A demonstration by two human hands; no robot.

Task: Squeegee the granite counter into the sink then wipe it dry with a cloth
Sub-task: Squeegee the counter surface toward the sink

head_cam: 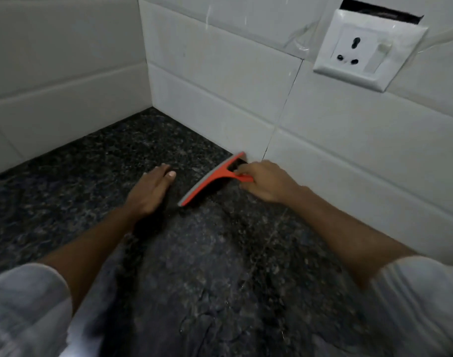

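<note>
Head view: the right hand [265, 181] grips the handle of an orange squeegee [212, 179], whose blade rests on the dark granite counter [78, 176]. The blade's far tip touches the white tiled wall [220, 81] just beyond the hand. The left hand [149, 191] lies flat, fingers together, just left of the blade. Open counter stretches left to the corner. A wall socket [362, 47] sits above.

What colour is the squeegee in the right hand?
The squeegee is orange-red with a grey blade edge, seen in the head view.
</note>
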